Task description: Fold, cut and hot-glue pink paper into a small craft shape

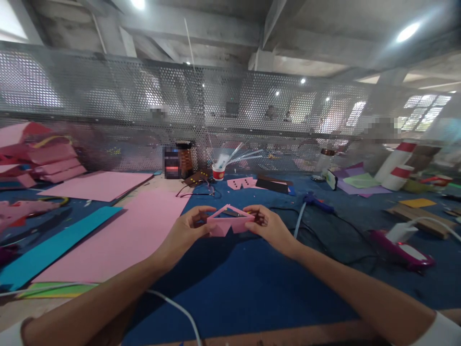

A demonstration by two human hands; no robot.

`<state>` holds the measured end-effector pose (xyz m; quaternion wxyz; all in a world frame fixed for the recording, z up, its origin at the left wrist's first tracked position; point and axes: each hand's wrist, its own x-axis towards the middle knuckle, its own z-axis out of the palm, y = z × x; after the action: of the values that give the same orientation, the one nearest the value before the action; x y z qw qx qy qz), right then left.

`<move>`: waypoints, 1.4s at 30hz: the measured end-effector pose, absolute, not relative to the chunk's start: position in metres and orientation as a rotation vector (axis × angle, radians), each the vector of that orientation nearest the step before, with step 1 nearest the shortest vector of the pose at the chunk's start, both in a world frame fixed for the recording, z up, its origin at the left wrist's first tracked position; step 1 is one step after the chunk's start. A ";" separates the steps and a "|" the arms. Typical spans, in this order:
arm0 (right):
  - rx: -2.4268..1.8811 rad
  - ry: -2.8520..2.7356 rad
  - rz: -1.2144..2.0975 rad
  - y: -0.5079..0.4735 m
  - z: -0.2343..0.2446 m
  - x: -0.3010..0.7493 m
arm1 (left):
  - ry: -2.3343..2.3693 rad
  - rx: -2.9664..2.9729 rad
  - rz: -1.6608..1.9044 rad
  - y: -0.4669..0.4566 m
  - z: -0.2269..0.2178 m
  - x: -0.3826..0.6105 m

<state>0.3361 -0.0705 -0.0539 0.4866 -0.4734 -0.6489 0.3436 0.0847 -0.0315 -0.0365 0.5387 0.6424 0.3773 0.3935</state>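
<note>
Between my two hands is a folded pink paper piece (230,224), raised above the blue table surface. It bends into a hollow triangle, and its front lower edge has a V-shaped notch. My left hand (192,223) pinches its left end between thumb and fingers. At the right end, my right hand (264,225) grips it the same way. Behind it lies a flat pink notched piece with dark dots (240,183). A blue glue gun (319,203) rests on the table to the right of my right hand.
Large pink sheets (137,226) and a teal strip (63,242) cover the left side. A cup of clear sticks (218,172) and eyeglasses (196,192) stand behind. Cables run to a magenta power strip (403,252) at right. A perforated metal screen (230,105) closes off the back.
</note>
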 end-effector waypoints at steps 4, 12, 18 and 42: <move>-1.145 -1.572 0.834 -0.070 -0.053 0.336 | 0.896 1.547 0.942 -0.031 -0.037 0.084; -1.126 -1.576 0.869 -0.070 -0.056 0.337 | 0.890 1.552 0.921 -0.028 -0.041 0.084; -1.118 -1.590 0.855 -0.069 -0.057 0.337 | 0.900 1.519 0.900 -0.029 -0.040 0.085; -1.024 -1.875 0.991 -0.098 -0.051 0.318 | 0.840 1.399 0.777 -0.035 -0.039 0.082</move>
<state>0.3177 -0.0983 -0.0506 0.3830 -0.4017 -0.7354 0.3888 0.0818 -0.0350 -0.0388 0.6189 0.6080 0.3650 0.3376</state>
